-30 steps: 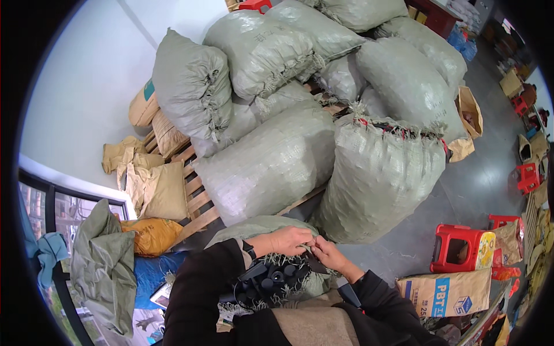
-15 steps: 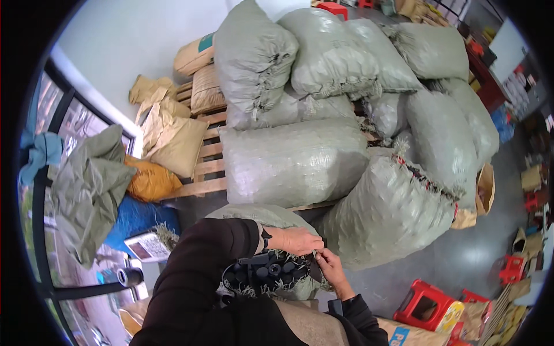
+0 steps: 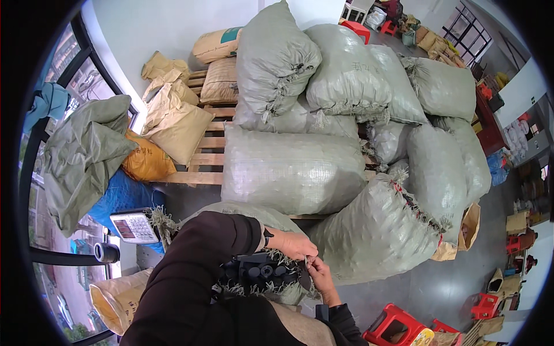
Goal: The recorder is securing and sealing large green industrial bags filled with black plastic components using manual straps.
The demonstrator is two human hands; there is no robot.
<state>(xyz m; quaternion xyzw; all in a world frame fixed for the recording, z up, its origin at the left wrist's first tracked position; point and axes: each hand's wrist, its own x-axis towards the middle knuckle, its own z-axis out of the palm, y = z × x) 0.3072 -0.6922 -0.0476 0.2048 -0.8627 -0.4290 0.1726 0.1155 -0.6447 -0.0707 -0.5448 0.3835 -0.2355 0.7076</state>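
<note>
the open grey woven sack (image 3: pixel 242 214) sat right in front of the person, just below the big sack lying on the wooden pallet (image 3: pixel 203 158). its mouth was frayed, with loose pale threads along the rim, and inside it lay black cylindrical parts (image 3: pixel 259 271) packed close together. the left hand (image 3: pixel 295 245) rested at the rim on the far side of the sack mouth, fingers curled and pinched on the frayed edge. the right hand (image 3: pixel 321 275) met it from just beside, its fingers closed on the same edge, though what exactly they gripped was too small to make out. dark sleeves covered most of the sack's near side. the black parts were hard to tell apart. a red plastic stool (image 3: pixel 395 327), well right of the sack, was cut off by the frame's lower edge.
</note>
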